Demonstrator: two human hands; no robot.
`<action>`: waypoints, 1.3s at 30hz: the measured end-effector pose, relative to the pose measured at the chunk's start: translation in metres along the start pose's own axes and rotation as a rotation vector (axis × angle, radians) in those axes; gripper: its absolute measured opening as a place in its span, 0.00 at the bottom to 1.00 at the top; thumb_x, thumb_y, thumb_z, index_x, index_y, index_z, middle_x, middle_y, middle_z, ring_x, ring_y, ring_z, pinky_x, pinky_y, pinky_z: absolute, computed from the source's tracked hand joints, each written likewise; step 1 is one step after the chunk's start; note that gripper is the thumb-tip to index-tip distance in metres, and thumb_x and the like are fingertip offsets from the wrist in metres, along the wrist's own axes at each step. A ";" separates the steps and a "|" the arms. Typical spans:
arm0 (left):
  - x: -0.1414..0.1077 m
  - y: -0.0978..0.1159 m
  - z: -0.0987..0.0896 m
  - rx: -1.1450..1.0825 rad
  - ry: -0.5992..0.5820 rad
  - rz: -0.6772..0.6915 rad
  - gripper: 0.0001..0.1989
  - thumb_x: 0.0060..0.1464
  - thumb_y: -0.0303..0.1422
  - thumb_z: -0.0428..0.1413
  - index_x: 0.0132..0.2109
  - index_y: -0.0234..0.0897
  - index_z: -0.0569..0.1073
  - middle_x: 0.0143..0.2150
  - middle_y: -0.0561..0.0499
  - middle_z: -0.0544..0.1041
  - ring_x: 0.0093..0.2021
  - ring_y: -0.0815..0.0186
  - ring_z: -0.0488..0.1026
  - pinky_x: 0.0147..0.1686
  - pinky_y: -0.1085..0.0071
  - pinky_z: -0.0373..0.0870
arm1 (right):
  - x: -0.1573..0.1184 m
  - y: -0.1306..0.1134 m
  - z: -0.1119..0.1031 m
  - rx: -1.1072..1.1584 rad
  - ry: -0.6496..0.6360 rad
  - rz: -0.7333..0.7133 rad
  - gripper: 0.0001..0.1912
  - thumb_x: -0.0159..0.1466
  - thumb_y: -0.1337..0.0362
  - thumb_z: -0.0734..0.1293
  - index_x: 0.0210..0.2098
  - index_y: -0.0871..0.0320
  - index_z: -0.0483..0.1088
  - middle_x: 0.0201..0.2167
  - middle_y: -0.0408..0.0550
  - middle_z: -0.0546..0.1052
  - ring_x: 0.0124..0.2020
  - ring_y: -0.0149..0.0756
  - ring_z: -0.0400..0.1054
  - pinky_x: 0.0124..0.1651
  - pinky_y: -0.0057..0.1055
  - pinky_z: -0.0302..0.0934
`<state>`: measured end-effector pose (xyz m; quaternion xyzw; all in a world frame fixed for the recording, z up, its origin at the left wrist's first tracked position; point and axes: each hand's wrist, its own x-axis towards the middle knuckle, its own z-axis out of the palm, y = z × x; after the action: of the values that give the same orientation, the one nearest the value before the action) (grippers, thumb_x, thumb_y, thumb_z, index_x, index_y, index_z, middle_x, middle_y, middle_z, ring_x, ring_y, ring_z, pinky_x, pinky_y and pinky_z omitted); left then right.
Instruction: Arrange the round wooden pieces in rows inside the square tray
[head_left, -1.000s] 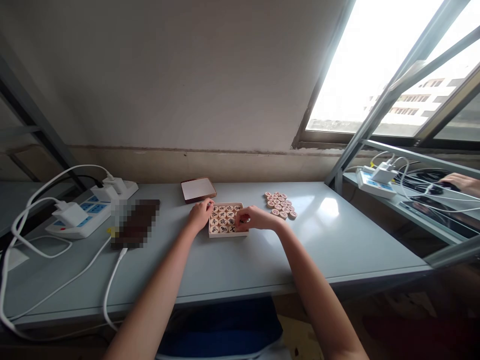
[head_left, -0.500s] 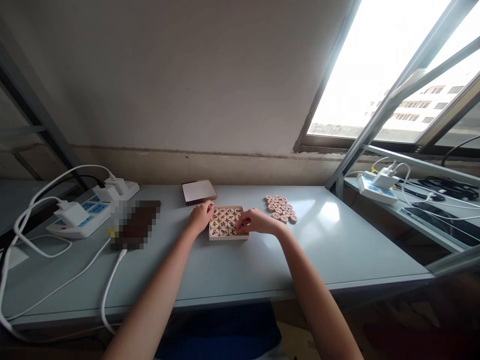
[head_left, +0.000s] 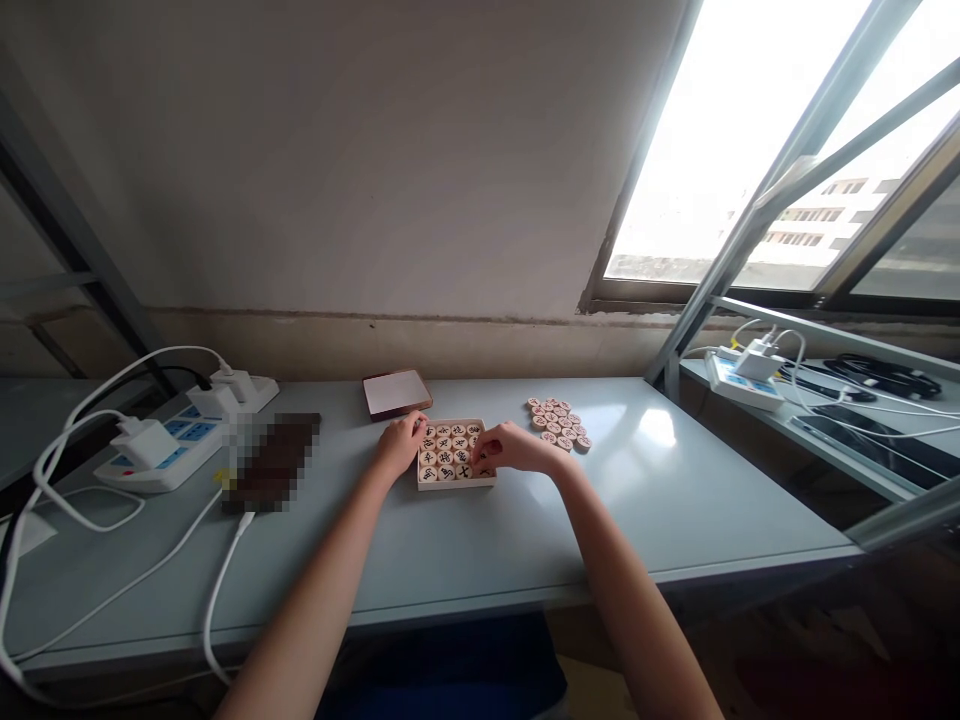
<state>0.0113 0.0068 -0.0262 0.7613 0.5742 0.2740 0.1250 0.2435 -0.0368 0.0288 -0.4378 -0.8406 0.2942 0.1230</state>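
Note:
A shallow white-rimmed box [head_left: 457, 484] lies on the desk, holding rows of round wooden Chinese chess pieces [head_left: 444, 457] with dark characters. At its back left corner my left hand [head_left: 405, 440] is closed on the box's edge. My right hand [head_left: 510, 446] arches over the right side of the box, fingers bent and drawn together, their tips down at a piece in the right column. The hand partly hides that piece. To the right of the box, a loose cluster of pieces with reddish characters [head_left: 559, 423] lies on the desk.
Behind the box to the left sits its brown-edged lid [head_left: 397, 394], pale inside facing up. White power strips [head_left: 161, 450] with plugs and cables, plus a blurred dark object [head_left: 274, 460], occupy the left of the desk [head_left: 720, 500]. A metal post [head_left: 673, 375] and a window stand at right.
The view has tilted slightly, so the desk sits lower in the picture. Both hands keep about the same places at the box, and the pieces look unchanged.

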 end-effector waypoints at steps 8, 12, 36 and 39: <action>-0.001 0.002 -0.001 0.051 -0.006 -0.012 0.12 0.60 0.32 0.45 0.43 0.39 0.72 0.35 0.47 0.79 0.37 0.60 0.75 0.33 0.72 0.63 | 0.003 0.040 0.003 -0.612 0.578 0.400 0.22 0.66 0.56 0.58 0.56 0.58 0.63 0.58 0.58 0.64 0.60 0.48 0.52 0.59 0.50 0.45; -0.002 0.002 0.000 0.046 0.018 -0.010 0.12 0.60 0.32 0.45 0.43 0.38 0.73 0.37 0.47 0.79 0.38 0.59 0.75 0.35 0.70 0.65 | 0.004 0.059 0.009 -0.641 0.466 0.633 0.30 0.67 0.52 0.53 0.62 0.67 0.53 0.62 0.66 0.56 0.65 0.51 0.41 0.61 0.57 0.31; 0.000 0.017 0.008 -0.477 -0.040 0.051 0.14 0.55 0.35 0.48 0.38 0.35 0.76 0.41 0.47 0.79 0.43 0.61 0.74 0.45 0.69 0.68 | 0.015 0.001 0.011 -0.289 0.531 0.107 0.18 0.63 0.47 0.59 0.42 0.49 0.72 0.42 0.47 0.72 0.46 0.40 0.62 0.45 0.34 0.51; 0.002 0.015 0.010 -0.467 -0.062 0.079 0.14 0.56 0.37 0.47 0.39 0.36 0.76 0.41 0.47 0.79 0.44 0.60 0.74 0.46 0.69 0.67 | 0.022 -0.011 0.024 -0.375 0.438 0.021 0.16 0.65 0.50 0.58 0.45 0.48 0.71 0.41 0.48 0.74 0.45 0.39 0.63 0.45 0.35 0.50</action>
<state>0.0299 0.0049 -0.0264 0.7418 0.4608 0.3803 0.3045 0.2122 -0.0333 0.0152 -0.5147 -0.8291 0.0334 0.2157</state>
